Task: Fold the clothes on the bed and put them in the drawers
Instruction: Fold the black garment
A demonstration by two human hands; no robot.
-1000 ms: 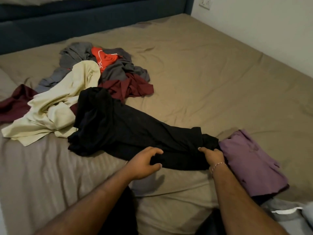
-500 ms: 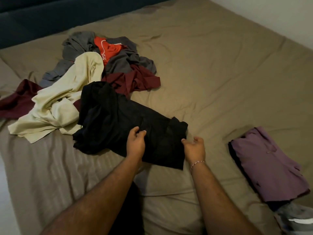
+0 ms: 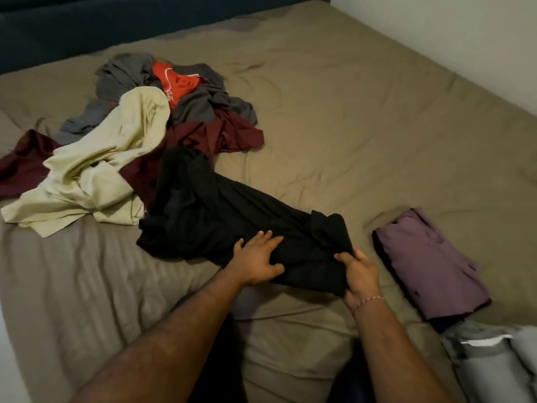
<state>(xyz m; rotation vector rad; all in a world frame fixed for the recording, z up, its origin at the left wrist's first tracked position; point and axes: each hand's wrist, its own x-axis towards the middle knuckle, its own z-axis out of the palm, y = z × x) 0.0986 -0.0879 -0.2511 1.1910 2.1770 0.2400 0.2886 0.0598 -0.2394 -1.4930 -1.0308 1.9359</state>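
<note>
The left hand (image 3: 257,261) lies flat on a crumpled black cloth garment (image 3: 232,225), fingers spread and straight, palm pressing down on the fabric near its closer end. The right hand (image 3: 360,274) grips the near right corner of the same garment, thumb and curled fingers pinching a fold of the dark cloth; a thin beaded bracelet (image 3: 369,301) circles that wrist. The black garment stretches diagonally over the wrinkled taupe bedsheet (image 3: 363,117), its far end touching the heap of unfolded clothes and its near end bunched between the two hands. Just right of the right hand, apart from the black garment, sits a folded purple cloth garment (image 3: 433,266), lying flat on the sheet with something dark showing under its lower edge. Beyond its near end, at the lower right corner of the view, lie pale grey folded fabrics (image 3: 494,362) with a white strip across them. Up and to the left is the loose heap: a cream-coloured rumpled garment (image 3: 101,167) draped over a dark maroon garment (image 3: 220,138) that spreads out to both sides, a grey garment (image 3: 203,103) behind these, and a bright orange-red garment with white lettering (image 3: 177,82) nested in the grey. A dark blue upholstered headboard (image 3: 87,27) runs along the far edge of the bed, and a pale wall (image 3: 465,39) rises at the right.
</note>
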